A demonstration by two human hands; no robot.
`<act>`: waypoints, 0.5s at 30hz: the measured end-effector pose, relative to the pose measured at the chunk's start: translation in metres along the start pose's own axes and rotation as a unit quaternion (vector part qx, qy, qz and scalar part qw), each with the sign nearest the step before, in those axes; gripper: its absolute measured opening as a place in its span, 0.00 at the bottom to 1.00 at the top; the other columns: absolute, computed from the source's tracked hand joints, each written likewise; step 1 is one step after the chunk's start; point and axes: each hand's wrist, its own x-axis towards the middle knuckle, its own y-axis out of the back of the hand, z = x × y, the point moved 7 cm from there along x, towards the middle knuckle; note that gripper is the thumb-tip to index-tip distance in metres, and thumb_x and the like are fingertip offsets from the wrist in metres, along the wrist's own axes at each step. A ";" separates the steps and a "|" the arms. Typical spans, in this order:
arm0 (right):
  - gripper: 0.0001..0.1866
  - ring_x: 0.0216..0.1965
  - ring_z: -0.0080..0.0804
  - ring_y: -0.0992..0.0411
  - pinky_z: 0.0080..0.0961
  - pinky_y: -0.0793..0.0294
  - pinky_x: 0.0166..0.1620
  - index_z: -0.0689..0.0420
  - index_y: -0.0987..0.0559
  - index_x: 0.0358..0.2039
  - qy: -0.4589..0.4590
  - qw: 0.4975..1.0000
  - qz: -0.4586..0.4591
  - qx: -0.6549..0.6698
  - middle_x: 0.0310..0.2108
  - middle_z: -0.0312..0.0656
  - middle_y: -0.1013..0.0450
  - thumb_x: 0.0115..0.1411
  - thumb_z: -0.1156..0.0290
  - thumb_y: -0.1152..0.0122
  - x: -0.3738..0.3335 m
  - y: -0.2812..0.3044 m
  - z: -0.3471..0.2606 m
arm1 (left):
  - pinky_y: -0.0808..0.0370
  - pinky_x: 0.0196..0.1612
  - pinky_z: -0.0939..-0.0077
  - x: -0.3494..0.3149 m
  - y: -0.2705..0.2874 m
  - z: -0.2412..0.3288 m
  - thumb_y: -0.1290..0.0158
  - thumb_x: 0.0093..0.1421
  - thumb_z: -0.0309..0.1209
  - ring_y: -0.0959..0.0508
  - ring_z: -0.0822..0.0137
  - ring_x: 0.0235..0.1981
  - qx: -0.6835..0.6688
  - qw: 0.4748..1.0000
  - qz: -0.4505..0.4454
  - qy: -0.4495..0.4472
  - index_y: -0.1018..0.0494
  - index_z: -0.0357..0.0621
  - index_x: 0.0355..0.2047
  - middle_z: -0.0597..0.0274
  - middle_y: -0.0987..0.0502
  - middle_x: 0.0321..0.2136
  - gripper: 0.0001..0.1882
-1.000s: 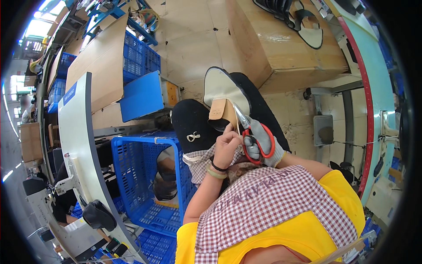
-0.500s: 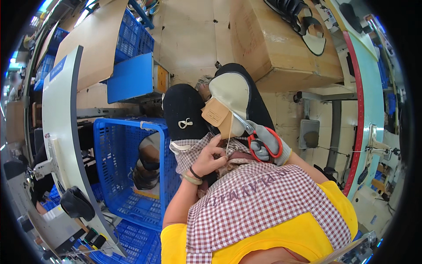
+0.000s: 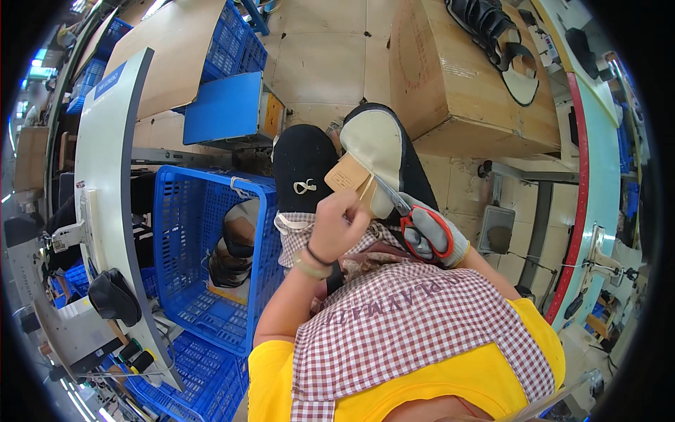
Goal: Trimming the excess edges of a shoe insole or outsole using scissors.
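Observation:
Across my lap lies a cream shoe piece (image 3: 373, 144) with a tan lining flap (image 3: 347, 174) folded out. My left hand (image 3: 339, 226) is bare, its fingers pinched together just below the flap. A thin pale strip (image 3: 365, 188) runs from the flap down toward those fingers, which hide its end. Red-handled scissors (image 3: 391, 195) are in my right hand (image 3: 430, 238), which wears a grey glove. Their blades point up and left, lying against the shoe piece beside the strip. A small cream loop (image 3: 304, 186) lies on my dark left trouser leg.
To my left a blue plastic crate (image 3: 261, 281) holds dark and tan shoe parts (image 3: 238, 243). Ahead on the right stands a cardboard box (image 3: 485, 98) with black strappy shoe parts (image 3: 510, 60) on it. A white panel edge (image 3: 112, 176) rises at left; a red-edged table (image 3: 580, 176) stands at right.
My left hand has moved up toward the flap, and its fingers have drawn in closer. The scissors stay by the shoe piece. The whole view has shifted slightly.

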 end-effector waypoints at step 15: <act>0.31 0.16 0.10 0.41 0.07 0.41 0.18 0.49 0.44 0.65 -0.043 0.999 -0.011 0.030 0.23 0.28 0.33 0.65 0.55 0.51 0.002 0.012 -0.006 | 0.27 0.33 0.68 0.030 -0.037 -0.020 0.43 0.49 0.22 0.27 0.55 0.35 0.102 0.990 0.096 -0.023 0.27 0.36 0.26 0.51 0.30 0.35 0.04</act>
